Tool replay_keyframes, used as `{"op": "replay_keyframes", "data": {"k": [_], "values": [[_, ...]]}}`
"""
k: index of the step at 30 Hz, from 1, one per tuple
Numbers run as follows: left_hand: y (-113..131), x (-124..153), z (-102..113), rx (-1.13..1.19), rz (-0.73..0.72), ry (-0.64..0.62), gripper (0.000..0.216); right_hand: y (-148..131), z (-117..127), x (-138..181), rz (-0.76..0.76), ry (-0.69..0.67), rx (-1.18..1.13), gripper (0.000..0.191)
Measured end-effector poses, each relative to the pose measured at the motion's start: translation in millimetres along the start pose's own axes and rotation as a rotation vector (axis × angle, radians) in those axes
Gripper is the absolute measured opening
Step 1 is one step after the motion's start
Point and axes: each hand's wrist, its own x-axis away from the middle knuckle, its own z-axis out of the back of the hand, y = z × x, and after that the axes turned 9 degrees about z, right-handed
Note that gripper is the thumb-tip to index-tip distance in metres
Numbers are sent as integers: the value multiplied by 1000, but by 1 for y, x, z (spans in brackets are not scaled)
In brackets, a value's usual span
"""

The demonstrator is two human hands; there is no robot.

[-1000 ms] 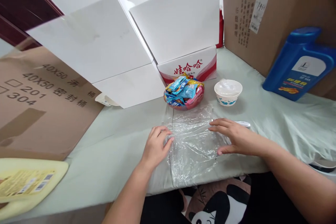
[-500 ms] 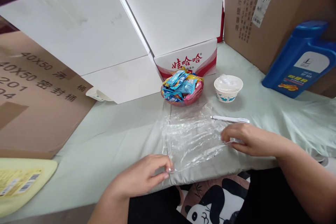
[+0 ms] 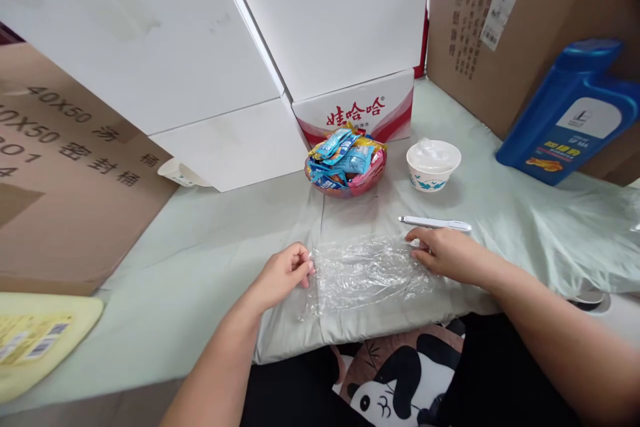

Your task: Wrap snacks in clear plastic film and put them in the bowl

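A clear, crinkled plastic bag point(image 3: 367, 275) lies spread on the cloth-covered table between my hands. My left hand point(image 3: 286, 271) pinches its upper left corner, fingers curled together. At the opposite upper corner, my right hand point(image 3: 437, 252) has thumb and fingers closed on the film's edge. Just beyond the right fingers rests a white pen-shaped utility knife point(image 3: 435, 223), apart from the hand. Behind the bag stands a glass bowl point(image 3: 345, 191) heaped with small snack packets point(image 3: 345, 155). To its right is a paper bowl point(image 3: 433, 173) with crumpled clear plastic inside.
White cartons point(image 3: 330, 27) wall off the back. Brown cardboard boxes stand at left point(image 3: 75, 167) and right point(image 3: 500, 27). A blue jug point(image 3: 565, 120) leans at right, a pale yellow container point(image 3: 50, 340) sits at left. A paper cup point(image 3: 180, 172) lies by the cartons. The table's front edge point(image 3: 370, 333) is near my lap.
My left hand has moved up and away from the table's front edge, from the bag's near corner to its far one. The right hand has shifted slightly up and left. The film's far edge now lies nearer.
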Motion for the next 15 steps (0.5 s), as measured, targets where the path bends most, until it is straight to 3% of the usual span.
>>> {"op": "replay_keyframes", "data": {"k": [5,7,10,11,13,15], "values": [[5,-2,-6,-368,-13,207,3,-1,-8,-5,-93,36,141,30],[8,0,-10,-529,-43,396,6,-2,-10,-7,-119,47,182,30],[13,6,-24,-637,-289,781,12,-5,-13,-9,-129,58,217,29],[15,8,-30,-643,-430,828,11,-6,-14,-9,-129,60,224,29],[17,10,-42,-659,-704,682,15,-9,-15,-10,-133,60,238,29],[18,9,-53,-726,-827,379,21,-8,-15,-11,-145,67,262,29]]}}
